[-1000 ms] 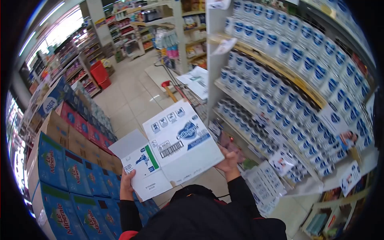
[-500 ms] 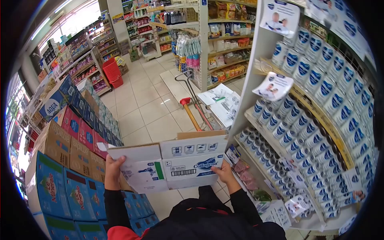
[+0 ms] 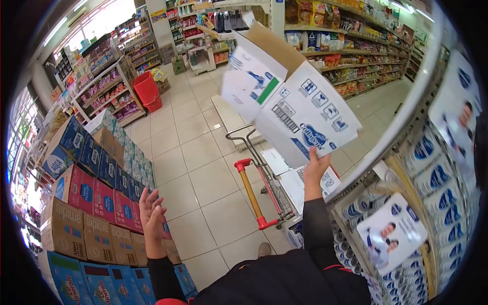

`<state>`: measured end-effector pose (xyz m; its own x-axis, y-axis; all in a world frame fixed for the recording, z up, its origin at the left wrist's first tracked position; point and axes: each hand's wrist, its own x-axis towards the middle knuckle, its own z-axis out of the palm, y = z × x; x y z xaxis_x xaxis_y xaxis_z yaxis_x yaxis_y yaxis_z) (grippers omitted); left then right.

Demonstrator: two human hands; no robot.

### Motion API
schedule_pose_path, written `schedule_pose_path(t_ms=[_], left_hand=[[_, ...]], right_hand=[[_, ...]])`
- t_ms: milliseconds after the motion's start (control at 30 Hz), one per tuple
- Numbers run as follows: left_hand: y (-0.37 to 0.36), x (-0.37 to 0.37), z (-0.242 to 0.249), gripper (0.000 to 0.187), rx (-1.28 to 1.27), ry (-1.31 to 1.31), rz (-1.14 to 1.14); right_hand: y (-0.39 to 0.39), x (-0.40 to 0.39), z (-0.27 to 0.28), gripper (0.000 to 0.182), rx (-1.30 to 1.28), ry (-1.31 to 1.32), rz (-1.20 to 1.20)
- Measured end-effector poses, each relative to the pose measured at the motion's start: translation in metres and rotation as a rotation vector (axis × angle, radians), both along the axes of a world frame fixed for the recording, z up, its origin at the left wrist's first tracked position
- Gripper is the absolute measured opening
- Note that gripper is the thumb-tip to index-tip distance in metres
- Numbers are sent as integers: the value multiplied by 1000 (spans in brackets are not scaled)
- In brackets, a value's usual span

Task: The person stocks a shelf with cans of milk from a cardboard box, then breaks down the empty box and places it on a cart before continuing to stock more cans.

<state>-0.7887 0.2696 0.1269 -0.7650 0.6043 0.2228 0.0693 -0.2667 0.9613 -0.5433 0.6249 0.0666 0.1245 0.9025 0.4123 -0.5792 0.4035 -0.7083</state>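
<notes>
My right hand grips the lower edge of a white cardboard box with blue lettering, a barcode and a green stripe. The box is tilted and raised above the trolley, and its flattened sides fold apart at the top, showing brown inner card. My left hand is off the box, fingers spread, beside the stacked drink cartons. Under the box, more flattened white cardboard lies on a shopping trolley with a red and yellow handle.
Stacked cartons of bottled water line the left. White tins fill the shelves on the right, with a printed card sticking out. Red baskets stand on the tiled floor. A low white platform lies beyond the trolley.
My left hand has let go of the box and dropped back. My right hand has swung the box up and to the right, tilting it. My view has turned, bringing the trolley nearer.
</notes>
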Motion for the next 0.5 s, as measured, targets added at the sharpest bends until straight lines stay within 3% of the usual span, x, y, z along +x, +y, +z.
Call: schedule_pose_path(t_ms=[100, 300, 500], left_hand=[[-12, -14, -33, 56, 10, -100, 76], [-44, -22, -78, 52, -30, -326, 337], [-46, -38, -106, 46, -113, -457, 428]], right_hand=[[43, -4, -30, 38, -127, -127, -250], [46, 40, -109, 37, -746, 97, -186], [26, 63, -170, 36, -870, 35, -292]])
